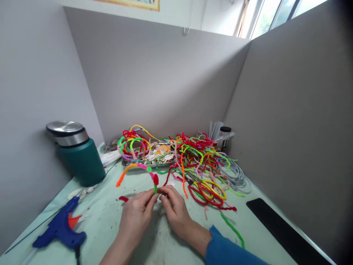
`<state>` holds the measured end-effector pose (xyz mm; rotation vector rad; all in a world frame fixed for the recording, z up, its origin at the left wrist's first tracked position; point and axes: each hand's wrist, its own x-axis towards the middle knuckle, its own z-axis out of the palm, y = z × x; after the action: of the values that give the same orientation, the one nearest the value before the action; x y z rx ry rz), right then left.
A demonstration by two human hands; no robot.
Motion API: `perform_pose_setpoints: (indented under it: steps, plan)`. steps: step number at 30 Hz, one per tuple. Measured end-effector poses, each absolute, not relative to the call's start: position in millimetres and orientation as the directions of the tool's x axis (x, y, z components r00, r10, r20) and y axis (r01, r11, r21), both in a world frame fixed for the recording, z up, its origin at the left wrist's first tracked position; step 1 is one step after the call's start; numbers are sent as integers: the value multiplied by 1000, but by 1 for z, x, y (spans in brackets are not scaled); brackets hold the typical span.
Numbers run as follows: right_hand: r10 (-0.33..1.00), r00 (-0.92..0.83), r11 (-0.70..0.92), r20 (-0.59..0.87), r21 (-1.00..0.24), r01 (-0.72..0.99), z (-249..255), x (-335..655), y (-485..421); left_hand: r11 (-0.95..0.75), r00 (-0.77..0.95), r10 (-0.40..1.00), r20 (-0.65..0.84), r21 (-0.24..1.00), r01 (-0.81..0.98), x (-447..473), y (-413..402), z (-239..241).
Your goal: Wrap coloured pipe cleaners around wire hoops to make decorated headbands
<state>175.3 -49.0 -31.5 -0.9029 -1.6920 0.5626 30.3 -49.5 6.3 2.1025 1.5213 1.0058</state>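
In front of me, my left hand (138, 207) pinches the green lower end of a multicoloured pipe cleaner (132, 166). The strand rises from the fingers, passes a red tuft, and arches left through pink and yellow to an orange tip. My right hand (176, 210) is closed too, its thumb and fingertips almost meeting the left ones beside the green end. What lies between those right fingertips is hidden. A short red piece of pipe cleaner (124, 198) shows just behind my left hand.
A blue glue gun (62, 227) and a teal bottle (79, 162) are at left. Behind my hands stand a metal tray (132, 165) of small pieces and a tangled pipe-cleaner heap (193, 151). Scissors (206, 193), grey wire (234, 175) and a black strip (281, 228) lie right. Grey partitions surround the table.
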Motion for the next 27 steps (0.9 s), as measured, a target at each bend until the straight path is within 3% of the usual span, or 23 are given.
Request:
perform_pose_setpoints:
  steps: [6,15,20,27]
  plan:
    - [799,-125,595,588,-745,303,-34,175,-47,-358,187,926,329,596,719,31,-51,9]
    - [781,-152,618,606,-713,330,-31,175,-47,-253,187,967,171,624,740,35,-49,4]
    - [799,-131,587,587,-714,382,-36,175,-45,-302,252,952,172,642,704,35,-48,0]
    - [823,-157,547,546,-684,482,-40,175,-44,-292,285,953,100,547,785,34,-44,-8]
